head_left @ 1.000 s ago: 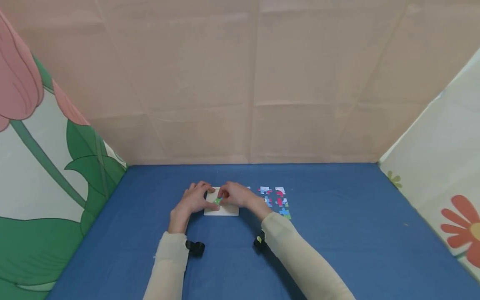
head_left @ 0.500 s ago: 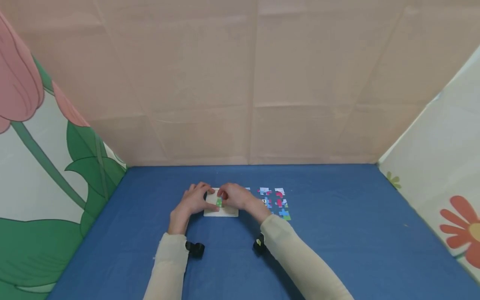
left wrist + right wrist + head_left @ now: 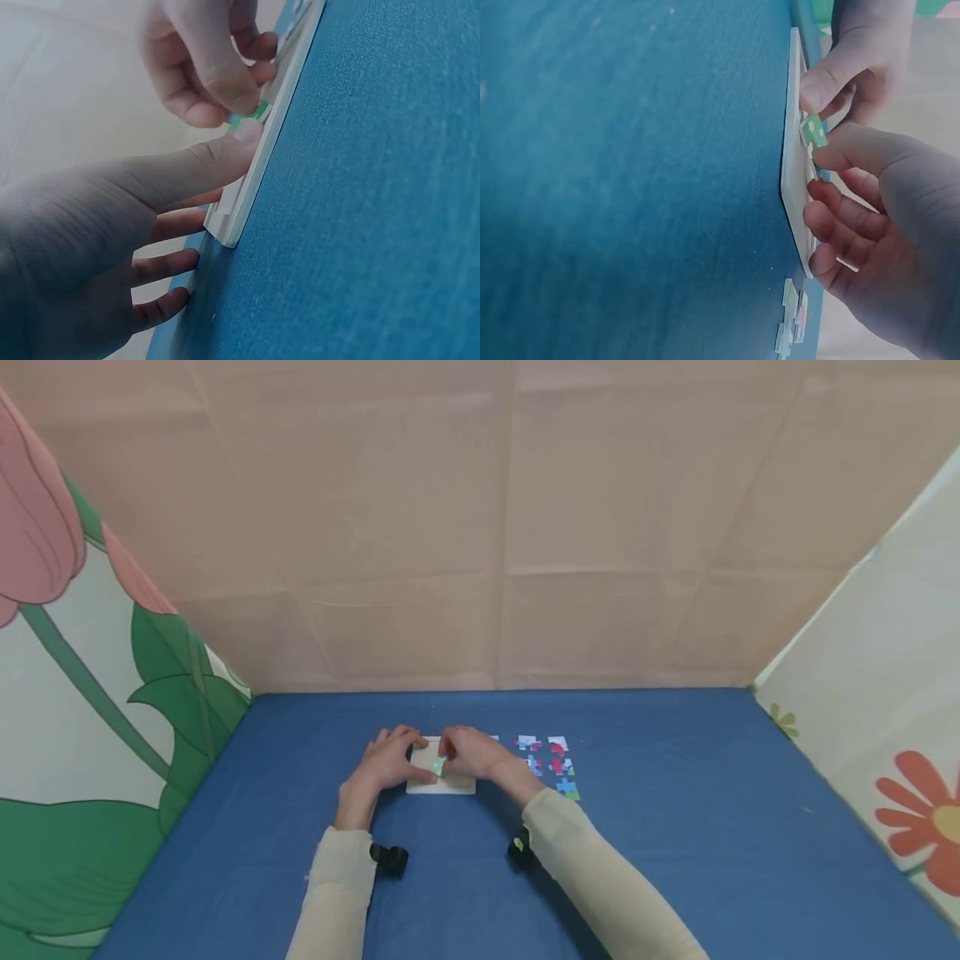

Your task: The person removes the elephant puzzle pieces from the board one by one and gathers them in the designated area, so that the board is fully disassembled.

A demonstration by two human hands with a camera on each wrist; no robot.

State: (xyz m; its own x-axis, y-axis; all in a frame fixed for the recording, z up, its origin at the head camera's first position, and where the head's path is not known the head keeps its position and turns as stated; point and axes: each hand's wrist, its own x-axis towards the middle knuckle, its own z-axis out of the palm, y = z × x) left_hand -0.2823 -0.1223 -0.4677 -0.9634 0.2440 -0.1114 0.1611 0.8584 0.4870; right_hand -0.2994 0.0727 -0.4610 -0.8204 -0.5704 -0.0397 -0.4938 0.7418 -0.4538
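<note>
In the head view my right hand (image 3: 471,752) is over a pale puzzle tray (image 3: 456,787), pinching a small green jigsaw piece (image 3: 438,766) between thumb and fingers. White spots show on the green jigsaw piece (image 3: 814,130) in the right wrist view, where it sits tilted at the tray's surface. My left hand (image 3: 388,758) holds the tray's left side. Its thumb lies over the near rim, right by the piece, and its other fingers spread along the left end of the tray (image 3: 238,217) in the left wrist view. The right fingers hide part of the tray.
Right of the tray, several loose jigsaw pieces (image 3: 558,767) lie in rows on the blue tablecloth (image 3: 675,827). A beige cloth wall (image 3: 495,568) rises behind the table. A black wrist camera (image 3: 390,860) is strapped to the left forearm, another (image 3: 519,850) to the right.
The green piece has tilted between my right fingers, showing more of its face than a second ago, and now looks paler. Both hands have stayed almost in place.
</note>
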